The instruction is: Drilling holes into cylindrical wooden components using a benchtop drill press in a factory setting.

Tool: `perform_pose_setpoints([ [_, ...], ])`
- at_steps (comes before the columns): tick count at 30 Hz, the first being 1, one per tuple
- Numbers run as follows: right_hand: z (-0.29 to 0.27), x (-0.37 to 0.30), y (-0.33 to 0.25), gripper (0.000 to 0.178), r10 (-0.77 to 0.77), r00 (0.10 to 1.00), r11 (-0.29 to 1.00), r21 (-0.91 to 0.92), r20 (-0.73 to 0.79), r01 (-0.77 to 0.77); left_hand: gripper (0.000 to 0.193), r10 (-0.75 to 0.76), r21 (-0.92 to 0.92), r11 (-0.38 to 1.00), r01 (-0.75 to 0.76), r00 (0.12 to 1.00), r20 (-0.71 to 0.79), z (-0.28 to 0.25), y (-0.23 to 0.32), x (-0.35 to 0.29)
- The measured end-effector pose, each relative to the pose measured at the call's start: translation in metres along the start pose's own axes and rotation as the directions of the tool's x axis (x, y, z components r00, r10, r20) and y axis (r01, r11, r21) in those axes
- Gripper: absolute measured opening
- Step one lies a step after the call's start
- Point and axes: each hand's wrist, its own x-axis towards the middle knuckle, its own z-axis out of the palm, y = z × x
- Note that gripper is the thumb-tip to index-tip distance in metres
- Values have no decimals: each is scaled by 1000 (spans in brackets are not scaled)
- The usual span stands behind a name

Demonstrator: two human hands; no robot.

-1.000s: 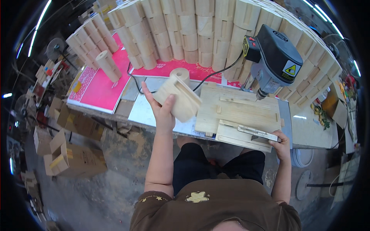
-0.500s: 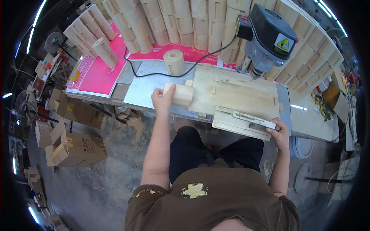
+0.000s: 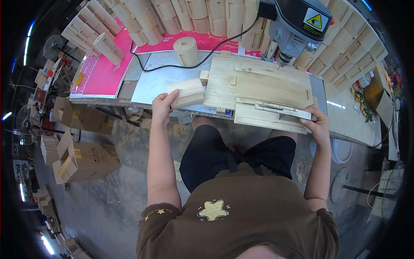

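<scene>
My left hand is closed around the left end of a pale wooden block with a rounded top, held over the bench just left of a flat wooden board. My thumb lies on top of the block. At the board's near right side, my right hand grips the end of a long, narrow metal tool, whose exact kind I cannot make out. This tool lies along a lower wooden ledge. A drill press stands behind the board, its chuck above the far right part.
An upright wooden cylinder with a top hole stands behind the block. A black cable crosses the bench to the drill press. Stacked wooden pieces line the back. Open cardboard boxes sit on the floor at left.
My left hand has drawn the wooden block left, away from the board, and tilted it slightly. My right hand keeps its grip on the metal tool. The whole view has shifted.
</scene>
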Motion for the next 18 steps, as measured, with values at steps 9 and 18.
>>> perform_pose_setpoints([
  [9,-6,6,-18,24,-97,991,995,-17,-87,96,34,-49,-147,987,72,986,158,69,78,-64],
  [18,-6,12,-2,22,-121,992,992,-27,-38,120,43,-274,124,961,246,907,321,122,56,-57],
])
